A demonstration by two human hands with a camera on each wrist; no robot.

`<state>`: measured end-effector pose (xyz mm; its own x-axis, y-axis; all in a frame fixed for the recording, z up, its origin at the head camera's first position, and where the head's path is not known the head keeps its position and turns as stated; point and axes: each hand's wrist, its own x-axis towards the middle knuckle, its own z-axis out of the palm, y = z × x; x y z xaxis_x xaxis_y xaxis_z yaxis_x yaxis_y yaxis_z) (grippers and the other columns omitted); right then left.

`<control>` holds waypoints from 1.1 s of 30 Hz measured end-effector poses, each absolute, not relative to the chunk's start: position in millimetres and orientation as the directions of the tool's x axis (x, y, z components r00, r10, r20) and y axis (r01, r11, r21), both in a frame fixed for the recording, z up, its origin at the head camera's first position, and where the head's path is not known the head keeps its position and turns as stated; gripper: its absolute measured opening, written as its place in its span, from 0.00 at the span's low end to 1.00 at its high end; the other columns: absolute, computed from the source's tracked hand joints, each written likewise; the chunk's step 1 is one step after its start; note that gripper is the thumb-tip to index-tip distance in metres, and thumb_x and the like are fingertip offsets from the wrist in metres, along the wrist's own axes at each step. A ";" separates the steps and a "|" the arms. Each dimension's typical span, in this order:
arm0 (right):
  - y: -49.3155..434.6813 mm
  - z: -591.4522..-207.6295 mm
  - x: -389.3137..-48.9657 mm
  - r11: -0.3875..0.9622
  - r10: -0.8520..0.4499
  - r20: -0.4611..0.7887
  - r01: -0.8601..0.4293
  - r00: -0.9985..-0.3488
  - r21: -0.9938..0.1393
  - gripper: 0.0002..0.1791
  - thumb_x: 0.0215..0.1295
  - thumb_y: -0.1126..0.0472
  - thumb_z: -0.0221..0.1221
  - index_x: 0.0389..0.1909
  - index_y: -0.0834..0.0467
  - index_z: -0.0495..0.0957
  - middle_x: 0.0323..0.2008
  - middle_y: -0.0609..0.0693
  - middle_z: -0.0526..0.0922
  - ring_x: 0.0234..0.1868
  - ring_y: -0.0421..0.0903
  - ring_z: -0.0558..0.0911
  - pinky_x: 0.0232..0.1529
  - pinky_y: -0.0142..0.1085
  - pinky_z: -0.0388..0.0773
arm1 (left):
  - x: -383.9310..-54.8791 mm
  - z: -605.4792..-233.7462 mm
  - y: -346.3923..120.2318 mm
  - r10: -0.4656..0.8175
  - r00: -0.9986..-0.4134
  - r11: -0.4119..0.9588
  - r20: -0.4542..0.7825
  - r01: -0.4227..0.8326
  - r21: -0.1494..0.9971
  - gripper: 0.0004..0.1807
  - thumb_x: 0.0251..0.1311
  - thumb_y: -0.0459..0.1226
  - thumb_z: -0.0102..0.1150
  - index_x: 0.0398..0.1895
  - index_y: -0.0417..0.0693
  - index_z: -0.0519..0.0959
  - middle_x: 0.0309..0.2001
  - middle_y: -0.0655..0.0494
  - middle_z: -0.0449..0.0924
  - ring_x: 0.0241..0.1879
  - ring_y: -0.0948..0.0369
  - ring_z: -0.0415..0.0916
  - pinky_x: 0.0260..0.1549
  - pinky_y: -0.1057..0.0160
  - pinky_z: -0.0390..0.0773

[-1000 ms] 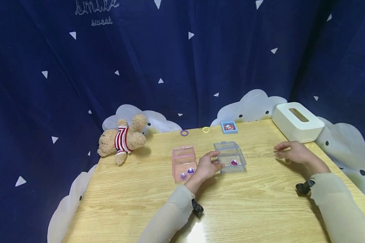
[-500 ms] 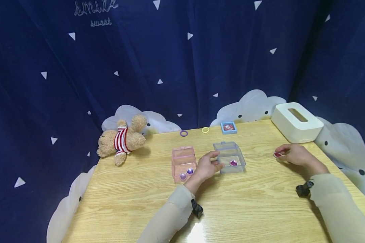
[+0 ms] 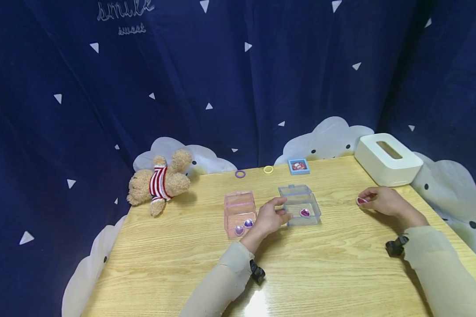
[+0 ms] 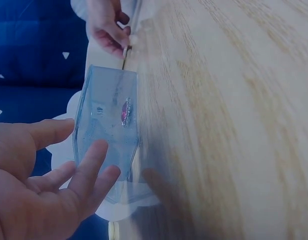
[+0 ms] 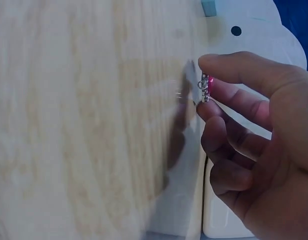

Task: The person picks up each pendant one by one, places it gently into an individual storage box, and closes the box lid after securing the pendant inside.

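Between right thumb and fingers, my right hand (image 3: 384, 200) pinches a pink-red gem pendant (image 5: 206, 89) with a silvery jewelled rim, over the right side of the table. My left hand (image 3: 267, 218) is at the left side of a clear blue plastic box (image 3: 312, 220), its fingers loosely extended; in the left wrist view they overlap the box, and firm contact cannot be told. The box has its lid raised, and inside lies a magenta gem (image 3: 305, 212). Just left of that hand is an opened pink box (image 3: 229, 220) with a lilac gem (image 3: 239, 230) and a violet gem (image 3: 248, 223).
A white tissue box (image 3: 388, 160) stands at the back right of the wooden table (image 3: 162, 273). Along the back edge are a purple ring (image 3: 240, 174), a yellow ring (image 3: 268, 169) and a small blue-framed square (image 3: 299, 166). A teddy bear (image 3: 158, 182) lies at the back left.
The pendant in my right hand has turned, from looking pale and clear to showing its red face, and the right fingers have drawn closer together. My left hand has stayed beside the blue box.
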<state>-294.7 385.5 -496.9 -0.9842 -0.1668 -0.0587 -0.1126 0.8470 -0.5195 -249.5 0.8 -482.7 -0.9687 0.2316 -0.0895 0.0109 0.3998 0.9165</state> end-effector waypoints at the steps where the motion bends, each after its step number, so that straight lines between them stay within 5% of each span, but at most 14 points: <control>1: 384.4 -496.7 -294.5 0.838 -0.173 -0.060 -0.115 -0.983 -0.533 0.23 0.57 0.52 0.71 0.47 0.62 0.82 0.35 0.50 0.83 0.33 0.40 0.76 0.30 0.32 0.75 | -249.5 -482.7 0.8 0.231 -0.969 0.400 -0.088 0.012 0.917 0.31 0.58 0.36 0.70 0.66 0.53 0.74 0.66 0.53 0.75 0.58 0.53 0.80 0.50 0.63 0.84; 8: 373.1 -489.0 -291.1 0.756 -0.202 -0.076 -0.106 -0.976 -0.646 0.20 0.61 0.55 0.68 0.50 0.61 0.81 0.38 0.53 0.83 0.27 0.39 0.79 0.25 0.34 0.80 | -249.1 -481.9 0.5 0.230 -0.969 0.407 -0.085 0.016 0.913 0.31 0.58 0.37 0.70 0.66 0.53 0.74 0.67 0.53 0.75 0.58 0.53 0.80 0.50 0.64 0.84; 18: 346.3 -464.6 -286.1 0.792 -0.249 0.028 -0.220 -0.968 -0.569 0.17 0.62 0.52 0.67 0.49 0.55 0.83 0.40 0.50 0.85 0.32 0.39 0.75 0.30 0.31 0.72 | -248.9 -478.9 1.0 0.229 -0.969 0.416 -0.092 0.012 0.909 0.31 0.58 0.36 0.70 0.66 0.52 0.74 0.66 0.52 0.75 0.58 0.53 0.80 0.50 0.64 0.83; 33: 299.4 -452.2 -285.5 0.713 -0.374 0.114 -0.364 -0.920 -0.599 0.16 0.58 0.58 0.71 0.48 0.53 0.84 0.40 0.48 0.87 0.32 0.36 0.76 0.32 0.29 0.73 | -249.6 -481.3 0.6 0.235 -0.967 0.406 -0.097 0.008 0.914 0.32 0.58 0.36 0.70 0.67 0.52 0.73 0.67 0.51 0.74 0.59 0.52 0.80 0.51 0.64 0.84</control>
